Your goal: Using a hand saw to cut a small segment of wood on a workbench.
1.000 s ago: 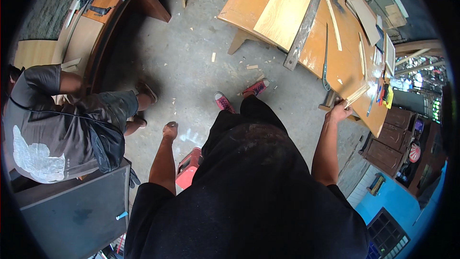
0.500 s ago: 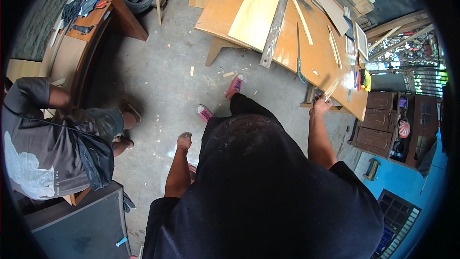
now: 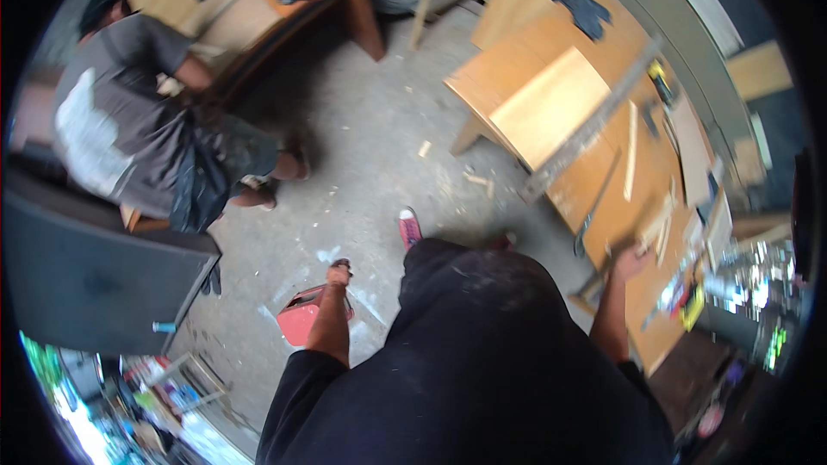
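My right hand [image 3: 633, 262] is at the edge of the orange-brown wooden table [image 3: 652, 314], closed on a few thin wooden strips [image 3: 656, 226] that point away from me; blur hides their exact number. On my other side, my left hand [image 3: 338, 273] hangs over the floor with its fingers curled, and nothing shows in them. Just below it in the picture is a red stool-like object [image 3: 301, 314], partly covered by my forearm. On the table lie a pale wooden board [image 3: 551, 108], a long grey bar [image 3: 594, 120], a handsaw [image 3: 594, 211] and a narrow wooden strip [image 3: 631, 151].
At the left, another person in a grey shirt [image 3: 129, 112] sits bent beside a brown desk [image 3: 362, 13]. A black panel [image 3: 95, 263] stands behind that person. Wood scraps [image 3: 478, 181] litter the concrete floor. A dark glove [image 3: 579, 9] and a yellow-black tool [image 3: 660, 82] lie on the table.
My view has turned to the right, so the table and the other person appear shifted and tilted. The red object now shows more fully beside my left arm. The strips stay in my right hand.
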`<state>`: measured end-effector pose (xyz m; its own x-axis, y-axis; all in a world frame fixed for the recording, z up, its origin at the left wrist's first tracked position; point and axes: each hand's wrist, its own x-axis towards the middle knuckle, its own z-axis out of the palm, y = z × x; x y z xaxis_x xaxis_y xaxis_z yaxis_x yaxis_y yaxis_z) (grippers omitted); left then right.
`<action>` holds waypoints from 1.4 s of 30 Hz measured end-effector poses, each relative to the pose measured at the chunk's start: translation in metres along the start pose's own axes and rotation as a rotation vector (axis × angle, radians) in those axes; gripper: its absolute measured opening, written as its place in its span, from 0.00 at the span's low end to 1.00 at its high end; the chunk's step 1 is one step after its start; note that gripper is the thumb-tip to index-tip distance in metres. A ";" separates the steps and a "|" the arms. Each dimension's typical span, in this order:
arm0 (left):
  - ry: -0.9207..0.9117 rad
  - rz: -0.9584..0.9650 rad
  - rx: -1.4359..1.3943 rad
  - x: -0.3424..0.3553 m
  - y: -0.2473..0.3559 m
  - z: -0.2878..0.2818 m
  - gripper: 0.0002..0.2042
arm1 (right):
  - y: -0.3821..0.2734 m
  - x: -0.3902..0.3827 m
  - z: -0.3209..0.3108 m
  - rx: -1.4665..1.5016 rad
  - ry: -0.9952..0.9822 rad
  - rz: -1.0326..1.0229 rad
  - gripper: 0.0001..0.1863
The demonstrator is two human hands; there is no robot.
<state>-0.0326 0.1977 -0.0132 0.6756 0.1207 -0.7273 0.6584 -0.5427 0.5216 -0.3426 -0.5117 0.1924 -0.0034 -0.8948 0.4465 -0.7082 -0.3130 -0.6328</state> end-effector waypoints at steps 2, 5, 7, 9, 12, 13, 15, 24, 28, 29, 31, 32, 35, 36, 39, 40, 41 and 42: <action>0.043 0.192 0.371 -0.002 -0.021 0.037 0.17 | 0.025 0.015 -0.011 0.014 -0.082 -0.032 0.21; -0.145 0.230 1.041 -0.071 -0.005 0.116 0.21 | 0.024 0.036 -0.012 0.349 -0.280 0.099 0.20; -0.218 0.151 0.680 -0.129 0.050 0.173 0.23 | 0.045 0.044 -0.014 0.472 -0.345 0.062 0.20; -0.196 0.158 0.546 -0.163 0.084 0.207 0.23 | 0.036 0.038 -0.016 0.522 -0.374 0.116 0.20; -0.238 0.164 0.401 -0.198 0.120 0.244 0.20 | 0.028 0.047 -0.014 0.563 -0.411 0.115 0.21; -0.264 0.163 0.413 -0.203 0.124 0.247 0.20 | 0.030 0.053 -0.009 0.550 -0.439 0.142 0.21; -0.333 0.230 0.155 -0.208 0.122 0.240 0.20 | -0.025 0.053 0.004 0.540 -0.346 0.211 0.19; -0.149 0.255 0.072 -0.122 0.125 0.184 0.17 | -0.107 0.069 0.018 0.756 -0.440 0.301 0.17; -0.150 0.323 0.081 -0.093 0.207 0.190 0.18 | -0.135 0.025 0.022 0.485 -0.602 0.233 0.16; -0.180 0.314 0.139 -0.084 0.228 0.189 0.18 | -0.140 0.010 0.033 0.464 -0.619 0.178 0.15; -0.222 0.496 0.185 -0.056 0.250 0.179 0.19 | -0.171 -0.011 0.051 0.311 -0.722 0.269 0.16; -0.253 0.518 0.213 -0.056 0.280 0.183 0.19 | -0.176 -0.022 0.062 0.237 -0.660 0.171 0.18; -0.319 0.615 0.229 -0.054 0.360 0.174 0.17 | -0.199 -0.044 0.097 0.092 -0.553 0.075 0.22; -0.337 0.687 0.214 -0.052 0.376 0.170 0.16 | -0.206 -0.049 0.106 0.037 -0.517 0.073 0.25; -0.318 0.759 0.308 -0.058 0.428 0.163 0.16 | -0.216 -0.056 0.126 -0.072 -0.474 0.037 0.30; -0.315 0.846 0.294 -0.058 0.437 0.163 0.15 | -0.220 -0.053 0.122 -0.123 -0.609 0.113 0.31; -0.324 0.861 0.293 -0.060 0.447 0.164 0.15 | -0.222 -0.050 0.117 -0.122 -0.592 0.116 0.31; -0.352 0.874 0.311 -0.074 0.464 0.165 0.15 | -0.221 -0.047 0.107 -0.050 -0.561 0.096 0.31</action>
<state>0.1682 -0.2006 0.2088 0.7115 -0.6526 -0.2604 -0.1748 -0.5234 0.8340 -0.1102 -0.4344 0.2434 0.2967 -0.9547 -0.0244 -0.7560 -0.2192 -0.6168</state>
